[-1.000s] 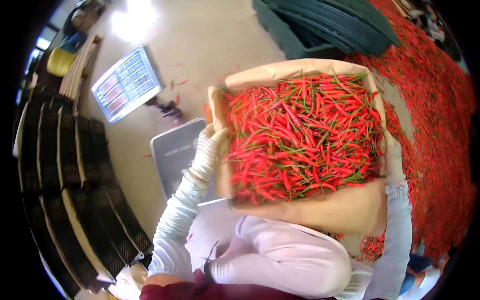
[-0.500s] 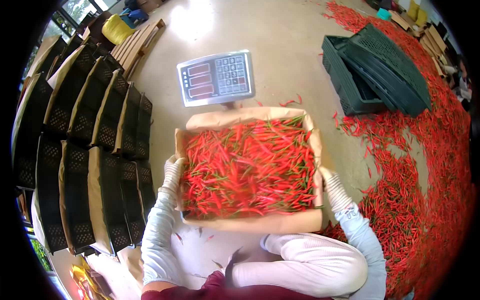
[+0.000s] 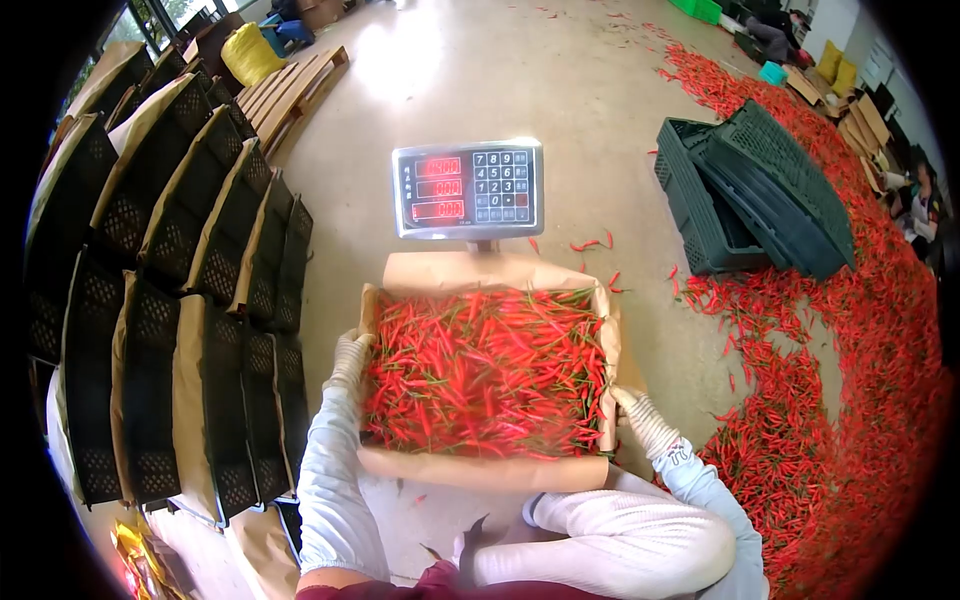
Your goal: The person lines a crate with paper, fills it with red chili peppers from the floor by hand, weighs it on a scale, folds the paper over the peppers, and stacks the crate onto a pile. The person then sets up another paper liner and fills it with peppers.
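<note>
A crate lined with brown paper (image 3: 490, 473) is heaped with red chili peppers (image 3: 485, 370), some with green stems. My left hand (image 3: 350, 358), in a pale knitted glove, grips the crate's left end. At the opposite end my right hand (image 3: 647, 420), gloved too, has its fingers closed on the crate's edge. Just beyond the crate stands a weighing scale's display (image 3: 468, 190) with lit red digits and a keypad. The paper folds hide the scale's platform and most of the crate's walls.
Stacked black crates with paper liners (image 3: 225, 390) line the left side. Dark green crates (image 3: 750, 195) rest at the right beside a wide spread of loose chilies (image 3: 780, 440). A wooden pallet (image 3: 290, 95) and yellow sack (image 3: 252, 55) lie farther back. People sit at far right.
The crate, held in both hands, has shifted left relative to the scale display. Digits now show clearly on the display. The whole view has shifted slightly.
</note>
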Demonstrator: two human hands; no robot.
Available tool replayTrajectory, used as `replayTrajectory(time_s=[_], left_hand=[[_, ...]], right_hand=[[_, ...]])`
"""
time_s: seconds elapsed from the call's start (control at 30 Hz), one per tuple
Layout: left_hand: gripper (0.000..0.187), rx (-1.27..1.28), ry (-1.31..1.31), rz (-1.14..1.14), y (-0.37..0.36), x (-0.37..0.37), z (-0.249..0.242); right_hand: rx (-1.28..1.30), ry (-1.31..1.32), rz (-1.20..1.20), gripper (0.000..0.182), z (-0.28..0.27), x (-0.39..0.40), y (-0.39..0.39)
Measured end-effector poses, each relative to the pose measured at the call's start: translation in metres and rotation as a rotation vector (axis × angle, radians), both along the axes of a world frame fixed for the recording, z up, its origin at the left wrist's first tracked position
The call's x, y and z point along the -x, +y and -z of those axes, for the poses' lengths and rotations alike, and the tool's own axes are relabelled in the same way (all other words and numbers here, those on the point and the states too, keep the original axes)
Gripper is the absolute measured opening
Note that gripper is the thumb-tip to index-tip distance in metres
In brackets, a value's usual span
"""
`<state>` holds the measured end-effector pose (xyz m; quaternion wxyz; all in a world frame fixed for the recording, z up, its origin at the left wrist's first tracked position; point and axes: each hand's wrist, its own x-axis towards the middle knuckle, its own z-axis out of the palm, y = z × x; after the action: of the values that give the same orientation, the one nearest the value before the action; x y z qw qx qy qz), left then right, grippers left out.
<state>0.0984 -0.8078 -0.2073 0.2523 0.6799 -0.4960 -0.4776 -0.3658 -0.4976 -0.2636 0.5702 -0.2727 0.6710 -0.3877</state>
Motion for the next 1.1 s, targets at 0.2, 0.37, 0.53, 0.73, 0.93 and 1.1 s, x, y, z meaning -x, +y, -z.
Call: replayTrajectory(time_s=[0.2, 0.37, 0.53, 0.73, 0.93, 1.1], left_hand=[[0.048, 0.259, -0.783, 0.116, 0.033, 0.040, -0.061], [0.044, 0.902, -0.317, 0.169, 0.126, 0.090, -0.106], [0.042, 0.805, 0.064, 0.609, 0.235, 0.155, -0.091], [0.044, 0.570, 0.210, 0.889, 0.319, 0.227, -0.086], [0.032, -0.226, 0.816, 1.201, 0.311, 0.295, -0.018], [0.038, -0.779, 0.495, 1.093, 0.326, 0.376, 0.018]], right_hand=[[-0.093, 0.134, 0.317, 0.049, -0.059, 0.072, 0.062], [-0.197, 0.335, 0.306, 0.042, -0.102, 0.150, 0.175], [-0.329, 0.425, 0.349, 0.032, -0.122, 0.172, 0.299], [-0.582, 0.595, -0.110, 0.040, -0.014, 0.179, 0.429], [-0.421, 0.219, 0.130, 0.054, -0.037, 0.063, 0.372], [-0.383, -0.423, 0.752, 0.069, -0.084, -0.006, 0.359]])
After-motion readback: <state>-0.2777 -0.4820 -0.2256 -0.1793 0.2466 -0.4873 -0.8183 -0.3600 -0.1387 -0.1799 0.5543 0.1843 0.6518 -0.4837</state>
